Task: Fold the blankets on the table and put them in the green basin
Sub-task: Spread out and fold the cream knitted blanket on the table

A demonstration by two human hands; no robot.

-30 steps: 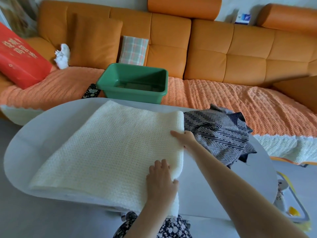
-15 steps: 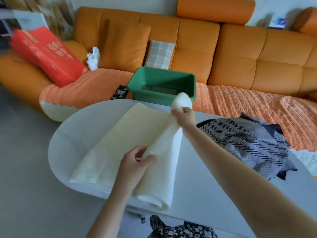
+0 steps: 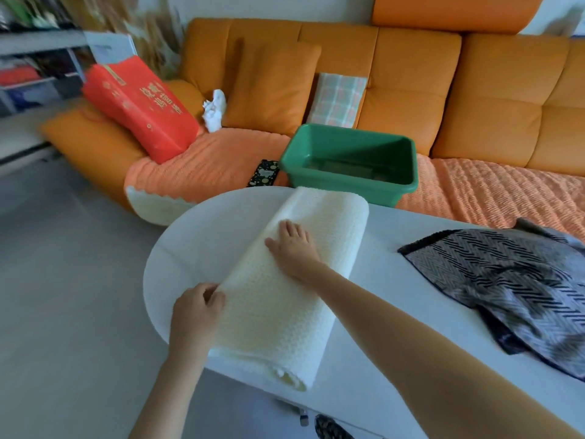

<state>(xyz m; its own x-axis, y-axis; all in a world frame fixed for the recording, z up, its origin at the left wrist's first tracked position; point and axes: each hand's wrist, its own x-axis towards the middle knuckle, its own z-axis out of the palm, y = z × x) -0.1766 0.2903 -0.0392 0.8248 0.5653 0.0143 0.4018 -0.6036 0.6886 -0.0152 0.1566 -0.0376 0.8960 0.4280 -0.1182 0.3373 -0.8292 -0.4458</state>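
The cream-white knitted blanket (image 3: 285,296) lies on the white oval worktop (image 3: 196,236), folded into a long, thick strip that runs from the near edge towards the far edge. Its near end slightly overhangs the worktop edge, and there the layers of the fold are visible. The left hand (image 3: 196,312) grasps the left long edge of this strip, with the fingers curled over the fabric near its middle. The right hand (image 3: 292,245) rests flat on top of the strip, further from the person, with fingers extended and the palm pressing down; it grasps nothing. The grey-and-black herringbone-patterned blanket (image 3: 506,286) lies loose and unfolded on the right part of the same worktop, well apart from the folded strip. The green rectangular plastic basin (image 3: 399,194) stands on the orange textured throw (image 3: 490,191) that covers the seat of the orange leather sofa (image 3: 411,74), just beyond the far edge of the worktop and near the far end of the strip. On the sofa to the left of the basin are a small black patterned item (image 3: 262,174), a red package with gold characters (image 3: 139,106) and a crumpled white object (image 3: 215,110). A checked pastel cushion (image 3: 337,99) leans against the backrest behind the basin.
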